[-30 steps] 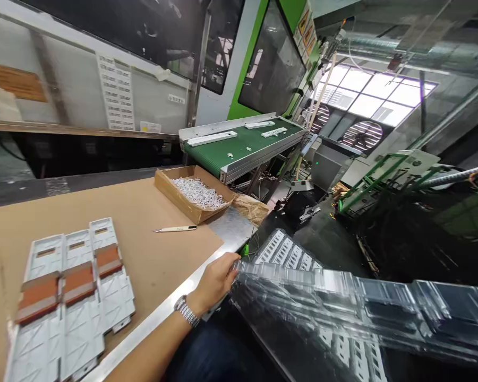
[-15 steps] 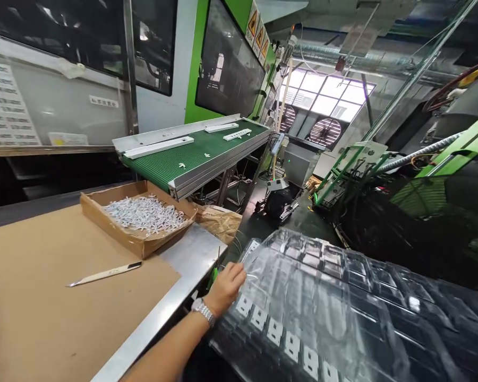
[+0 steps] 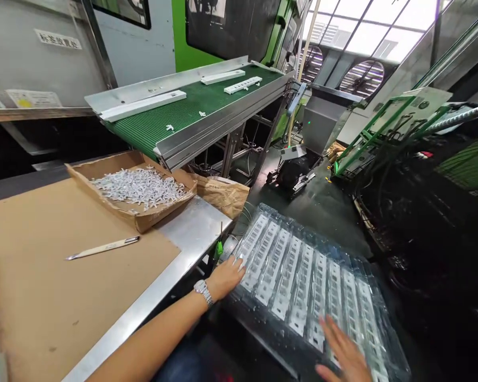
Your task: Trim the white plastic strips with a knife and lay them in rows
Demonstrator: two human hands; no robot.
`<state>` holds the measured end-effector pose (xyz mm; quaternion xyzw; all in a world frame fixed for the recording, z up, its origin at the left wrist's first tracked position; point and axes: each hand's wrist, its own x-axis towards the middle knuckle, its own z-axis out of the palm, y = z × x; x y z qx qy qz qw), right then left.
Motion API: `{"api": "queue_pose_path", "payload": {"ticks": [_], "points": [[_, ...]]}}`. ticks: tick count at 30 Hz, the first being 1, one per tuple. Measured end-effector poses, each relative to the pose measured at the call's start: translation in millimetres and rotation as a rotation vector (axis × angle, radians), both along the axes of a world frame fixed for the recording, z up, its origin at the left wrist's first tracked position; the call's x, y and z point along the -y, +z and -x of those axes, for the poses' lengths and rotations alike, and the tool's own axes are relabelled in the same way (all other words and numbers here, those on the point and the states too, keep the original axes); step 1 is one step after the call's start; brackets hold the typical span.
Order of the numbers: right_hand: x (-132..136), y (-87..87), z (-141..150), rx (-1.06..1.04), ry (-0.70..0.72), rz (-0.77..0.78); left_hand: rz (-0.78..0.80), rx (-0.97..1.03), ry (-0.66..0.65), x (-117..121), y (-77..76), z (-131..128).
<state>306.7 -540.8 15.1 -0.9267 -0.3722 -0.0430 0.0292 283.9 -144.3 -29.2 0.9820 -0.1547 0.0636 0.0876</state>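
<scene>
A clear plastic blister tray lies low at the right of the workbench, over rows of long white slotted strips. My left hand, with a metal watch at the wrist, rests its slightly spread fingers on the tray's left edge; its thumb is hidden. Over the near right part of the tray is my right hand, fingers spread and somewhat blurred, holding nothing. Whether the right fingers touch the plastic I cannot tell.
A cardboard box of small white pieces stands on the workbench. A pale craft knife lies on the cardboard sheet. Behind, a green conveyor belt carries several white parts. Dark equipment stands at right.
The clear tray has come down from a raised position and now lies flat over the white strips. My right hand has entered at lower right. My left hand stays at the tray's left edge.
</scene>
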Motion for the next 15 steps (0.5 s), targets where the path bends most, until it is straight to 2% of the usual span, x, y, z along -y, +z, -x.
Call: {"api": "queue_pose_path", "payload": {"ticks": [3, 6, 8, 11, 15], "points": [[-32, -52.7, 5, 0.159, 0.008, 0.064, 0.001, -0.063, -0.046, -13, 4.3, 4], [-37, -79.5, 3, 0.321, -0.099, 0.039, 0.037, -0.092, -0.094, -21, 3.0, 12], [-30, -83.0, -2, 0.347, -0.104, 0.021, 0.076, -0.096, -0.113, -23, -0.1, 17], [-21, -79.0, -5, 0.337, -0.047, 0.01, 0.13, -0.095, -0.102, -21, -5.5, 23], [-27, -76.1, 8, 0.325, 0.01, 0.011, 0.176, -0.093, -0.031, -20, -11.0, 27]]}}
